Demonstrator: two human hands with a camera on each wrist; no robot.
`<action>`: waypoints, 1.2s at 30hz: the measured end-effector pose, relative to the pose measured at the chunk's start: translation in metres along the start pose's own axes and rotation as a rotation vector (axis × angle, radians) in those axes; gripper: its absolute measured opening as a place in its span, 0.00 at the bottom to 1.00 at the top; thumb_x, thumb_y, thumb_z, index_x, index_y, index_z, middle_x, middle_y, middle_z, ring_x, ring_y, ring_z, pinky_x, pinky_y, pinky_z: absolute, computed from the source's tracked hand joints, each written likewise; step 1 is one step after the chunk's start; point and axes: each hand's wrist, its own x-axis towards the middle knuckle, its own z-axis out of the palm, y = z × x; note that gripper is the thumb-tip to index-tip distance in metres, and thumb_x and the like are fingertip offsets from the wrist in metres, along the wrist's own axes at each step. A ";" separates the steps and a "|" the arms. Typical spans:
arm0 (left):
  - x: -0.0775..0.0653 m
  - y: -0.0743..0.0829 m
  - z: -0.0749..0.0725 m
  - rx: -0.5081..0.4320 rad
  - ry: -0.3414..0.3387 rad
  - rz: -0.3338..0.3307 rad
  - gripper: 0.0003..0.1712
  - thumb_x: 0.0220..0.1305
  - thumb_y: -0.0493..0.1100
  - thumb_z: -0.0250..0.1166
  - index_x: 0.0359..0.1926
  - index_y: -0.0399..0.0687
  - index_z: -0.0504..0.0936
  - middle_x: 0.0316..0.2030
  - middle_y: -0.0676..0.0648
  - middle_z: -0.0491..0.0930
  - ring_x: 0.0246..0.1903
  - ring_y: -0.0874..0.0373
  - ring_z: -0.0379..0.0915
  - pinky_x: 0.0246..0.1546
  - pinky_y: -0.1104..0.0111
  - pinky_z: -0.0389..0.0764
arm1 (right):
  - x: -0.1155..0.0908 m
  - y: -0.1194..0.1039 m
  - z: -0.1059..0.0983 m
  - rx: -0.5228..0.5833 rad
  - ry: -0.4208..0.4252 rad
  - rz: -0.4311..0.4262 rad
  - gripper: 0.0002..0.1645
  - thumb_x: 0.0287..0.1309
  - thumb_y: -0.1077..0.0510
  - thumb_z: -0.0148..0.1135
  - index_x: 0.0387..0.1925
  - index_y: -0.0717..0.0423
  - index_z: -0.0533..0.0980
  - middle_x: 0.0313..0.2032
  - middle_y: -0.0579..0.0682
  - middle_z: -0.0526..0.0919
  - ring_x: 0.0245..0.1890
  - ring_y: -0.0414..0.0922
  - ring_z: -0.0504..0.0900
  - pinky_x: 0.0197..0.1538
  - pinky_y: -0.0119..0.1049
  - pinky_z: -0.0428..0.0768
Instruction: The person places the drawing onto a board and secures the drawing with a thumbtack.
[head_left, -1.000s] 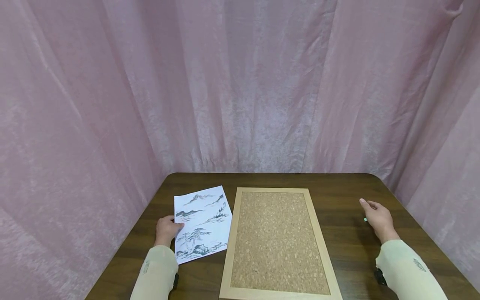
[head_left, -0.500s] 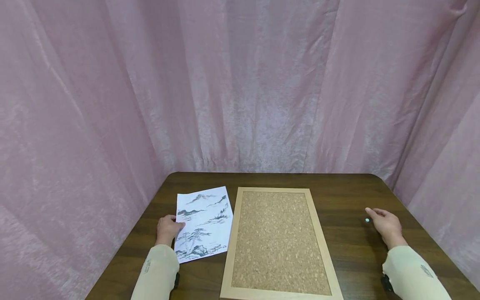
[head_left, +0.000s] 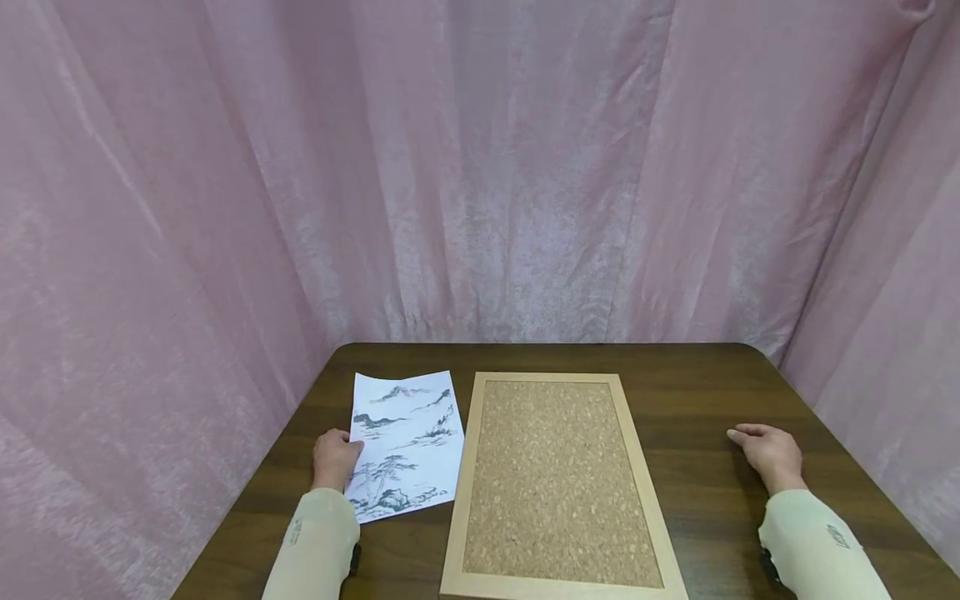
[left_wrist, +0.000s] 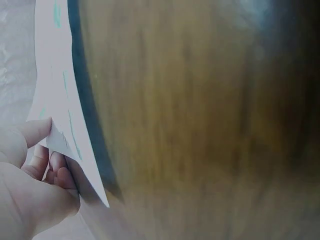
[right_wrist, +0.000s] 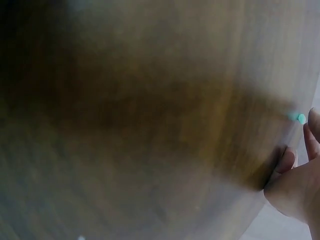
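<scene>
In the head view my left hand (head_left: 335, 460) grips the left edge of a white paper sheet (head_left: 420, 429) printed with an ink landscape. The left wrist view shows the thumb on the sheet's upper face and the fingers below its edge. My right hand (head_left: 771, 457) is low over the table's right side, thumb and forefinger close together. In the right wrist view a small green round-topped piece, like a push pin (right_wrist: 301, 118), is right at those fingertips. Whether they pinch it cannot be seen, and the head view hides it.
A cork board (head_left: 558, 479) in a pale wooden frame lies on the dark wooden table (head_left: 697, 392), between the hands. The paper's right edge comes close to the frame. Pink curtains (head_left: 525, 183) hang behind the table and at both sides.
My right hand has moved rightward, then dropped so its fingertips cover the green piece in the head view. My left hand keeps the paper, whose top left corner has lifted slightly.
</scene>
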 end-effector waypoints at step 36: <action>0.027 -0.020 -0.024 -0.626 -0.186 -0.249 0.39 0.63 0.50 0.56 0.65 0.29 0.53 0.65 0.32 0.50 0.65 0.38 0.40 0.61 0.47 0.43 | -0.001 -0.004 0.001 -0.110 0.033 -0.037 0.18 0.59 0.53 0.54 0.37 0.64 0.80 0.48 0.67 0.74 0.48 0.67 0.67 0.48 0.55 0.61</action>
